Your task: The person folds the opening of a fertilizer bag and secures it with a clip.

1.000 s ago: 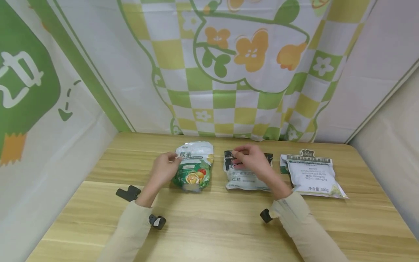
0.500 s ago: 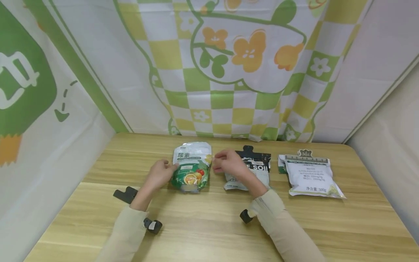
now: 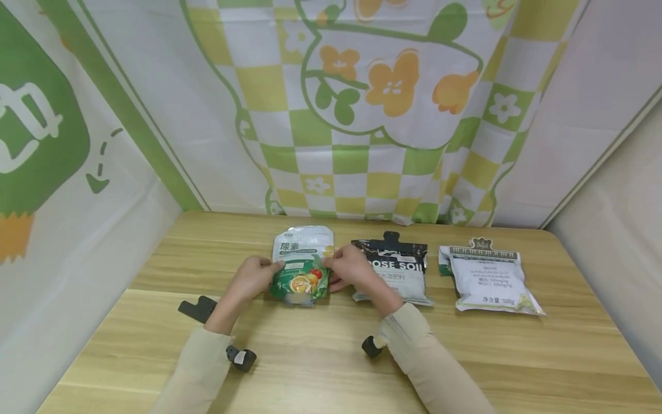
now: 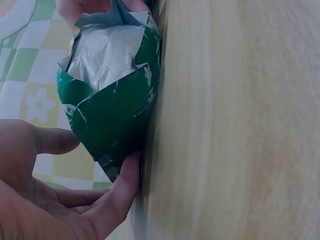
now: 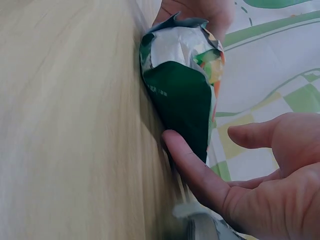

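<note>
A green and white pouch (image 3: pixel 302 270) printed with fruit lies on the table between the two hands. The left hand (image 3: pixel 250 277) pinches its left edge; in the left wrist view that hand (image 4: pixel 45 205) has its thumb against one side of the green pouch (image 4: pixel 115 112) and a finger under it. At the right edge is the right hand (image 3: pixel 359 271). In the right wrist view a fingertip of this hand (image 5: pixel 265 192) touches the underside of the pouch (image 5: pixel 182 102), while the thumb stands apart from it.
Right of the pouch lies a black and white bag (image 3: pixel 400 283) with a black clip (image 3: pixel 391 238); farther right, a white bag (image 3: pixel 491 282) with a piano-patterned clip (image 3: pixel 482 251). A black clip (image 3: pixel 193 309) lies beside the left wrist. Patterned cloth (image 3: pixel 351 158) hangs behind the table.
The right hand has moved left from the black and white bag to the pouch's right edge, uncovering that bag and its clip. The left hand stays at the pouch's left edge, slightly lower.
</note>
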Demonstrator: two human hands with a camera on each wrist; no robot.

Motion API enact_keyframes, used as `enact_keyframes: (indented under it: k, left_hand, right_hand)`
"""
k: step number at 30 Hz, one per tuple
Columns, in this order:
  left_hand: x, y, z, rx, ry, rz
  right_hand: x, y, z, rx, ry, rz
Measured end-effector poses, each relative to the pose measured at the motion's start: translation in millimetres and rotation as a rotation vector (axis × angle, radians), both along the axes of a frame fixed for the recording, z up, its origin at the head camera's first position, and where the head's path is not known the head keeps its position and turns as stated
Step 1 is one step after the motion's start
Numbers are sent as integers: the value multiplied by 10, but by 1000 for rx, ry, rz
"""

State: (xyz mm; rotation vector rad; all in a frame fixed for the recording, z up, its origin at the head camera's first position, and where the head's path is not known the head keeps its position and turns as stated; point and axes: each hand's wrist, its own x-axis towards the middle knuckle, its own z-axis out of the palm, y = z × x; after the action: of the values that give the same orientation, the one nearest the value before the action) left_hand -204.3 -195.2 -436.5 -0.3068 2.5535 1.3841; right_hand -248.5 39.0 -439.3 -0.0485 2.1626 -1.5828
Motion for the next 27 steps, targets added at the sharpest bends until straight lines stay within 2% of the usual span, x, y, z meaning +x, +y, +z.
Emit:
enact_keyframes:
  k: [7, 15, 27]
  left_hand:
    - [-15, 24, -30, 27, -31, 6]
    - [-25, 45, -25, 58, -24, -4]
    - [-23, 67, -47, 122, -38, 8]
  right_hand:
    - [15, -85, -23, 35, 22, -46]
    - [18, -123, -59, 56, 60, -90]
    - [55, -142, -66, 49, 43, -89]
